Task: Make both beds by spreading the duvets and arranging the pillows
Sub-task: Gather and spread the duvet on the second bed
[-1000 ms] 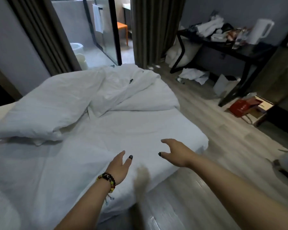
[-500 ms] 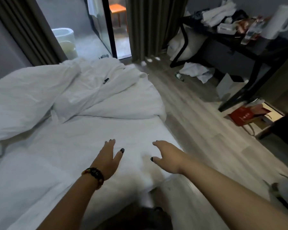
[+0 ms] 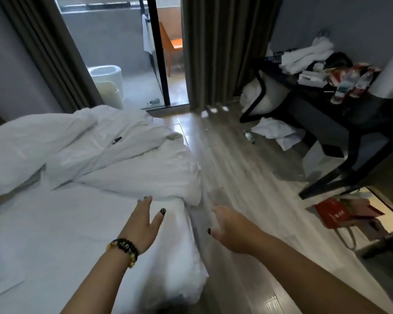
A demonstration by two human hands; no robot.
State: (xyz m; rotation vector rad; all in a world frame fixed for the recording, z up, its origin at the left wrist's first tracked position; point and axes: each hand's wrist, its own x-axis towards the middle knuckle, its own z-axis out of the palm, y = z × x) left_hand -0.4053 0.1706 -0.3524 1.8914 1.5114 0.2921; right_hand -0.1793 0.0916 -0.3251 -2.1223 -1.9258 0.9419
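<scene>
A bed (image 3: 43, 245) with a white sheet fills the lower left. A crumpled white duvet (image 3: 132, 164) lies bunched across its far end, one corner hanging over the right edge. A small dark object (image 3: 117, 140) rests on the duvet. My left hand (image 3: 143, 225), with a beaded bracelet, reaches out with straight spread fingers, its fingertips just short of the duvet's near edge. My right hand (image 3: 229, 227) hovers over the floor beside the bed's edge, fingers loosely bent and holding nothing. No pillow is plainly visible.
Wooden floor (image 3: 247, 200) runs along the bed's right side. A black desk (image 3: 331, 105) at the right carries white cloths, bottles and a kettle. White cloths (image 3: 279, 132) lie under it. A red bag (image 3: 336, 214) sits on the floor. Curtains and a glass door stand behind.
Both hands have moved forward along the bed towards the bunched duvet. The view has advanced, so the duvet's near edge is now at my left fingertips.
</scene>
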